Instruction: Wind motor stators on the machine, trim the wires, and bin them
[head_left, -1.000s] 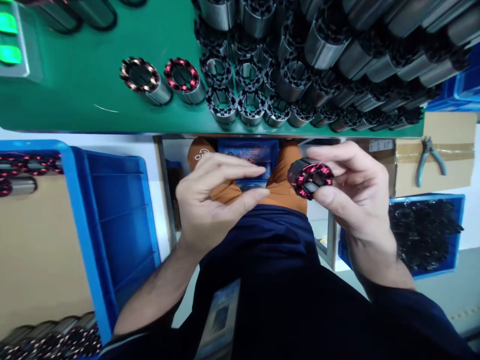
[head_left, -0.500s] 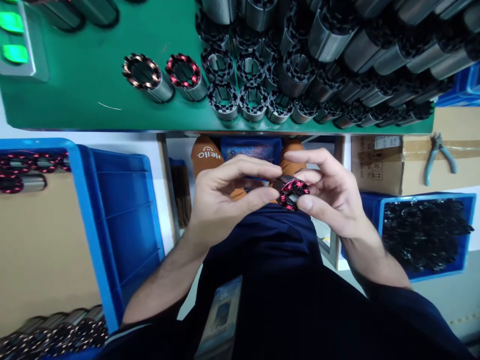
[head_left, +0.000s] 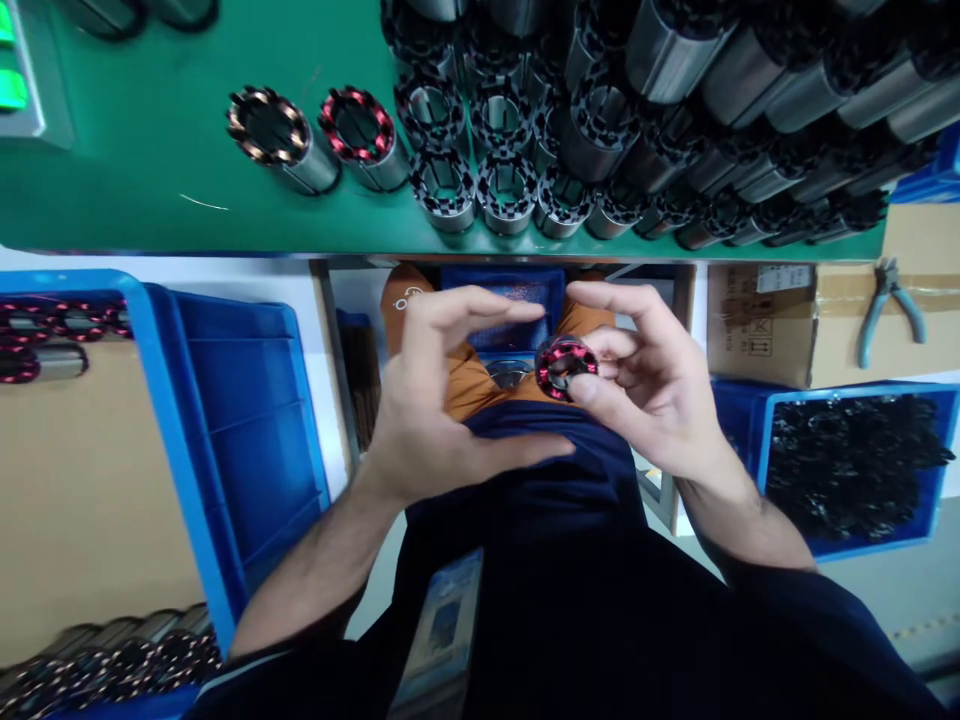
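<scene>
Between the thumb and fingers of my right hand (head_left: 652,380) is a motor stator (head_left: 551,372) with red wire windings, its ring end turned up towards me. My left hand (head_left: 442,410) is open beside it, thumb and fingers spread wide around the stator's left side without touching it. Both hands are over my lap, just in front of the bench. On the bench stand a copper-wound stator (head_left: 268,127) and a red-wound stator (head_left: 358,125), next to rows of stators without windings (head_left: 507,190).
The green bench top (head_left: 150,210) runs across the front. A blue crate (head_left: 240,400) with wound stators lies to the left. At right, pliers (head_left: 891,310) rest on a cardboard box (head_left: 765,330), above a blue bin (head_left: 765,440) of small black parts (head_left: 847,465).
My left hand has let go of the stator and spread its fingers, the thumb moving down. The stator, still in my right hand, has shifted slightly left and up.
</scene>
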